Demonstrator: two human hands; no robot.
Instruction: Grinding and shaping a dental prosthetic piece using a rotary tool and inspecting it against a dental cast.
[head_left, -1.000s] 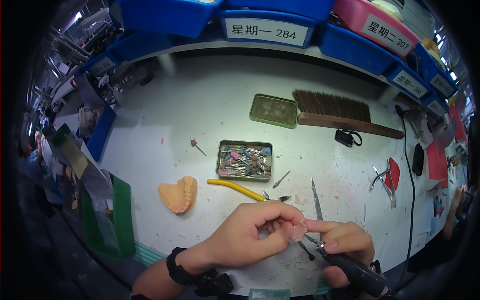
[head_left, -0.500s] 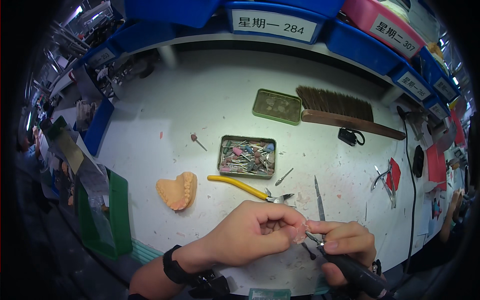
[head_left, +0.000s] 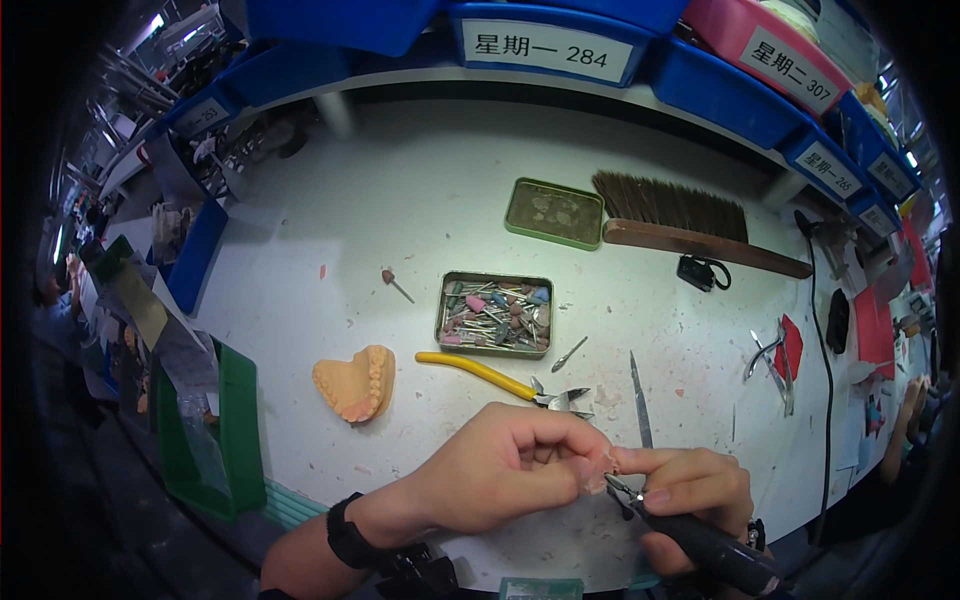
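Pinched in the fingertips of my left hand (head_left: 500, 465) is a small translucent pink denture piece (head_left: 597, 474). My right hand (head_left: 705, 488) grips a dark rotary handpiece (head_left: 712, 552) like a pen, and its metal bur (head_left: 622, 487) reaches the piece's lower right edge. Whether the bur touches it I cannot tell. The right fingertips lie close against the left ones. Beyond my left hand are yellow-handled cutters (head_left: 478, 371), and a slim metal blade tool (head_left: 639, 390) points away from my right hand. To the left stands a tan dental model (head_left: 352, 385) with teeth.
An open tin (head_left: 494, 351) full of grinding bits sits mid-table, its lid (head_left: 553, 212) farther back by a brown bench brush (head_left: 690, 236). Loose bits (head_left: 570, 354) and pink scraps lie around. Left is a green bin (head_left: 238, 430); right, pliers (head_left: 770, 360); blue bins (head_left: 730, 100) line the back shelf.
The bur tip has shifted slightly left and down along the piece. The piece is tilted a little differently in my left fingers. Other things stay put.
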